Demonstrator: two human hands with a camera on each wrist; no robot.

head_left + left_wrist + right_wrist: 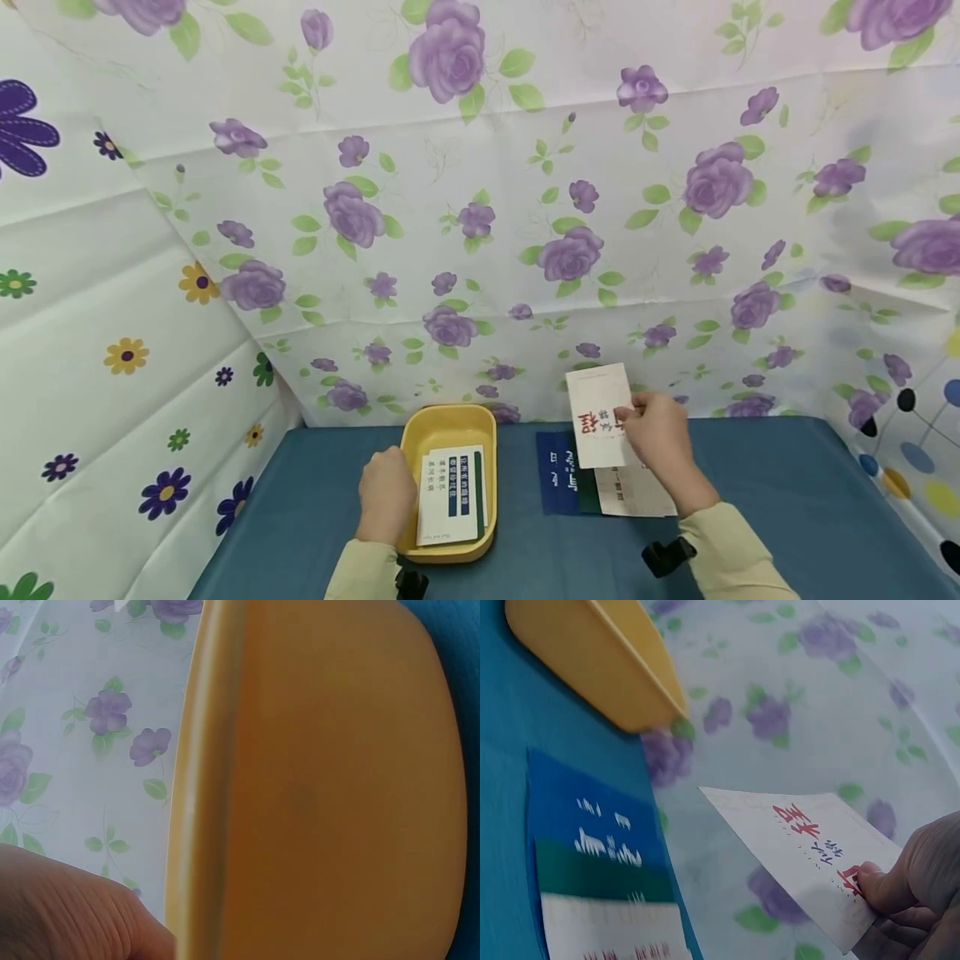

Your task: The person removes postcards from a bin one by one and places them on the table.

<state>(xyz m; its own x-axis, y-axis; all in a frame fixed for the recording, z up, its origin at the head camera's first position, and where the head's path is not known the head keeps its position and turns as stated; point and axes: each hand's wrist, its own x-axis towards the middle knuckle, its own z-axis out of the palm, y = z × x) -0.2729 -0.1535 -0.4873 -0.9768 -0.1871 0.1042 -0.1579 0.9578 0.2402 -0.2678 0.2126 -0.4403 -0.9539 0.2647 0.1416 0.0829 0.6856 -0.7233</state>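
Observation:
In the head view my left hand (387, 492) grips the left rim of a yellow plastic basket (448, 413). Inside it lie white printed cards (435, 508), the top one with blue-banded text and a green strip. My right hand (658, 437) pinches a white card (602, 408) with red characters by its right edge, above the table. Below that card, a blue card (553, 475), a green one (588, 492) and a whitish one (637, 492) overlap on the table. The right wrist view shows my thumb (885, 889) pressing on the held card's face.
A blue-green cloth covers the table (517, 542). Behind it stands a white backdrop (420, 267) with purple roses, and a flowered sheet (112, 283) hangs at the left. Dark wrist mounts (667, 557) sit on both cuffs.

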